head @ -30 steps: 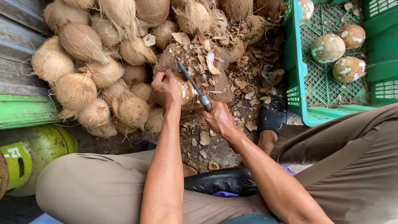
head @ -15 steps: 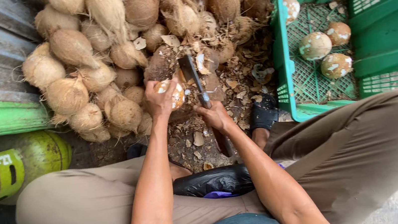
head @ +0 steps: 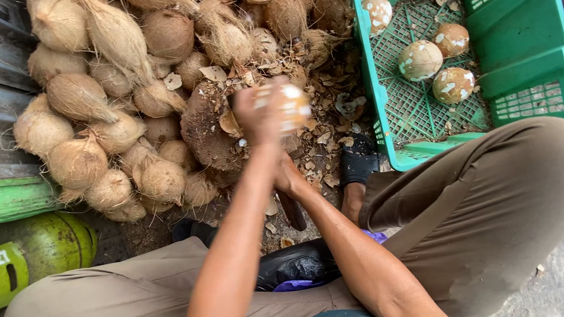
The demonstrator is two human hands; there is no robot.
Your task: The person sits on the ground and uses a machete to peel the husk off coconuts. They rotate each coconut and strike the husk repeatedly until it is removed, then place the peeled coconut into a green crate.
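I see the round, partly peeled pale-and-brown coconut [head: 284, 106] held up above the dark wooden chopping block [head: 210, 128], blurred, so I cannot tell which way its long axis runs or where its tip points. My left hand [head: 259, 115] is wrapped around its left side, fingers curled against the shell. My right hand [head: 289, 179] sits lower, just beneath the left wrist, closed around a dark handle [head: 293, 211] that points down toward my lap; the blade end is hidden behind the hand and forearm, so I cannot tell where it points. Around the block lie scattered brown husk chips [head: 326, 135]. Behind and to the left is a heap of fibrous tan unpeeled coconuts [head: 123, 92]. To the right stands a green plastic crate [head: 529, 71] with four peeled coconuts [head: 420, 59] on its mesh floor. A green gas cylinder [head: 35, 250] lies at the left beside my knee.
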